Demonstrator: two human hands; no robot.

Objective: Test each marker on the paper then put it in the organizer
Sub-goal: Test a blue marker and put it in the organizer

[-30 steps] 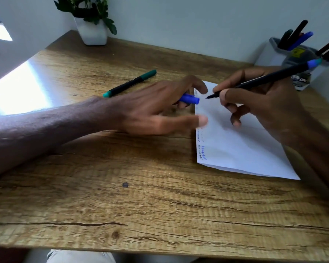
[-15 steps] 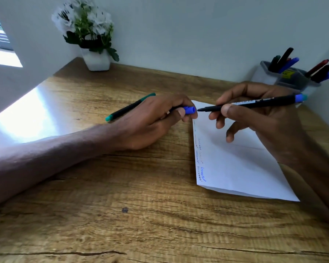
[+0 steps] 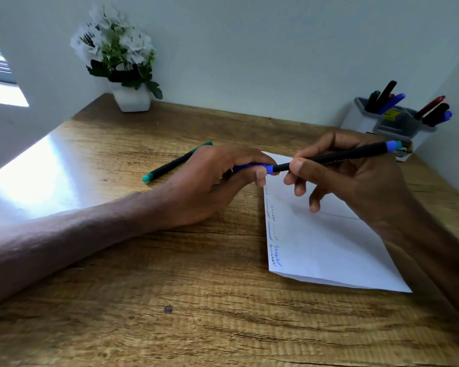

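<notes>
My right hand (image 3: 355,176) holds a black marker with a blue end (image 3: 337,156) level above the white paper (image 3: 329,247). My left hand (image 3: 215,186) is closed on the marker's blue cap (image 3: 252,168), and the cap's mouth meets the marker's tip. The paper carries several short scribbles along its left edge. A black marker with green cap (image 3: 175,162) lies on the desk behind my left hand. The grey organizer (image 3: 390,123) stands at the back right with several markers upright in it.
A white pot of white flowers (image 3: 127,75) stands in the back left corner against the wall. The wooden desk (image 3: 170,300) ends at walls behind and on the right. A bright window glare lies on the desk's left side.
The marker tip has come off the paper and met the blue cap in my left hand. My head has tilted up, so more wall and the flowers show.
</notes>
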